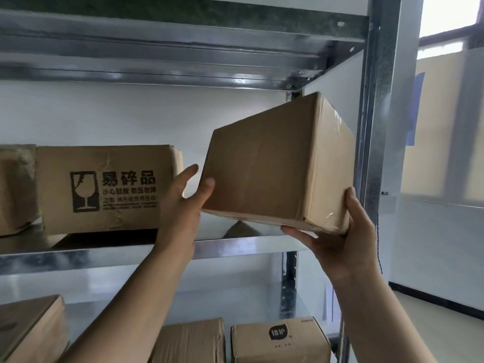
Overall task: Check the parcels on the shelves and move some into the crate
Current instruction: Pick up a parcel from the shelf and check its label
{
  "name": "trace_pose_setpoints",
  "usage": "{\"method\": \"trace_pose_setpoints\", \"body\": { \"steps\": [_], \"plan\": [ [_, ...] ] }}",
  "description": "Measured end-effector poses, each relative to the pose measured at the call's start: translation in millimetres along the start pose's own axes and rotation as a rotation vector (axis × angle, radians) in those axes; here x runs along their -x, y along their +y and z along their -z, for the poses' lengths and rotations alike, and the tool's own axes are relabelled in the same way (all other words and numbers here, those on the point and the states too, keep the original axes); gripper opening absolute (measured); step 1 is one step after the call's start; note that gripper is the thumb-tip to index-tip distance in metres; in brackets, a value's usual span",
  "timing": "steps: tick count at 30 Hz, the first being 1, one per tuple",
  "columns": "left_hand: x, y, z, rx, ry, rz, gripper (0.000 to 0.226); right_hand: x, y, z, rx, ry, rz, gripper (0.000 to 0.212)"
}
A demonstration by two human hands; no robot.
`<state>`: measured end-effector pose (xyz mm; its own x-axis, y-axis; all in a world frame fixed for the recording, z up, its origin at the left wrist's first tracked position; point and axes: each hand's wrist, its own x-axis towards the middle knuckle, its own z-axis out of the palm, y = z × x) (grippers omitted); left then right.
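1. hands: left hand (183, 203) clamps the lower left corner of the parcel (277, 163). thumb lies flat on the front face, index finger is splayed out straight to the left, the other fingers are hidden behind the parcel.
2. right hand (343, 239) cups the lower right corner, with fingers under the bottom edge and thumb running up the right end face. both hands are grasping it.
3. writing: the fragile box (104, 187) on the shelf board (235, 247) carries a broken-glass icon, big "易碎品" and below it "小心轻放 勿压勿摔". the line under that is too small to read.
4. lower shelf: the badge box (280, 341) shows "植护" in a dark rounded badge, with small print on its top edge that is unreadable.
5. parcel: brown carton, glossy clear tape over the right end face.
6. pose: held off the shelf board, tilted, with the top edge rising to the right. long axis runs left-right, broad face toward the camera.
7. location: right end of the shelf bay, between the fragile box and the steel upright (377, 127), top corner near the underside of the shelf above.
8. other boxes: a taped box (15, 189) sits just left of the fragile box. two more cartons (191, 341) (28, 328) sit on the lower shelf beside the badge box.
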<state>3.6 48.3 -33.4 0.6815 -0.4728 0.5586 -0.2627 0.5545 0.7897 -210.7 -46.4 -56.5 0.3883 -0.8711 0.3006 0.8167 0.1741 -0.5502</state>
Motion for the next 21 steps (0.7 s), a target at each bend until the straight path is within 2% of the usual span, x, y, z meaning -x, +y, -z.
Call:
{"method": "trace_pose_setpoints", "body": {
  "steps": [5, 7, 9, 12, 13, 17, 19, 21],
  "plan": [
    [-10.1, -5.8, 9.3, -0.066, 0.078, -0.005, 0.052, -3.8, -1.6, 13.1, -0.071, -0.040, -0.060, 0.045],
    [-12.5, -7.4, 11.4, -0.069, 0.094, 0.016, 0.052, -4.4, -2.2, 14.9, -0.071, -0.051, -0.069, 0.049],
    [-13.6, -9.4, 13.2, -0.069, 0.102, 0.043, 0.044, -3.8, -2.4, 15.0, -0.071, -0.051, -0.071, 0.050],
    [-14.9, -9.3, 15.2, -0.028, 0.114, 0.128, 0.016, -1.5, -3.1, 14.2, -0.075, -0.047, -0.072, 0.048],
    [-14.7, -8.9, 15.9, -0.009, 0.119, 0.166, 0.016, -0.8, -3.3, 14.7, -0.075, -0.049, -0.075, 0.047],
    [-14.2, -6.5, 19.2, 0.119, 0.111, 0.306, 0.038, 2.3, -5.7, 14.8, -0.061, -0.079, -0.074, 0.047],
    [-11.7, -2.7, 20.6, 0.178, 0.044, 0.347, 0.041, 3.9, -7.3, 12.8, -0.049, -0.084, -0.081, 0.046],
    [-10.1, -2.0, 24.1, 0.233, -0.051, 0.397, 0.061, 5.0, -8.4, 11.9, -0.036, -0.093, -0.099, 0.046]
  ]
}}
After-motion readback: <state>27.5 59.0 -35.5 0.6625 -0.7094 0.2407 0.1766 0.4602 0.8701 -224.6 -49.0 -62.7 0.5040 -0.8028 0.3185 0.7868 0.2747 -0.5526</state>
